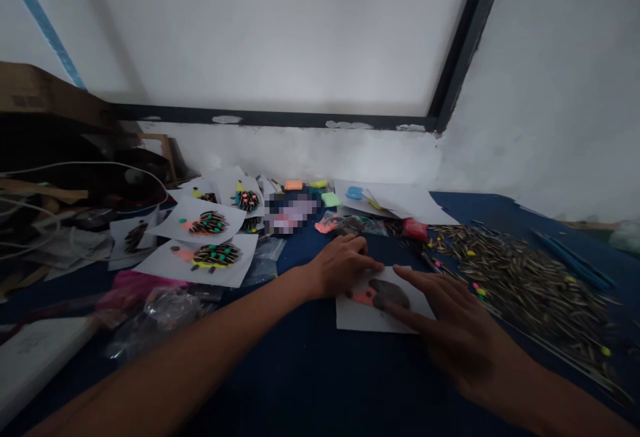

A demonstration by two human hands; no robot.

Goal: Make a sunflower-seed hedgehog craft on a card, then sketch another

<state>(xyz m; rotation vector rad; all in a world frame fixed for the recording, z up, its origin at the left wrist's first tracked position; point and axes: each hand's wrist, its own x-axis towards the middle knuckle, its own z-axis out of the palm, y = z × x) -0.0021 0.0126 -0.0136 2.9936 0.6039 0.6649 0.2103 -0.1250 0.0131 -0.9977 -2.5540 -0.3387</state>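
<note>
A white paper card [357,319] lies on the dark blue table, bearing a flattened hedgehog-like shape of grey clay [395,296] and orange clay [365,296] with small dark dots. My left hand [343,265] rests at the card's upper left edge with its fingers curled in. Anything inside those fingers is hidden. Over the card's right side, my right hand [453,317] has its fingers stretched and apart, one fingertip touching or just above the grey clay.
Striped sunflower seeds [530,284] are heaped at the right. Cards with seed-covered hedgehogs [215,257] lie at the left, near clear plastic wrap [173,307]. Behind are coloured clay blocks [330,199], a red packet [415,229] and white sheets [413,204]. A cardboard box [50,94] stands far left.
</note>
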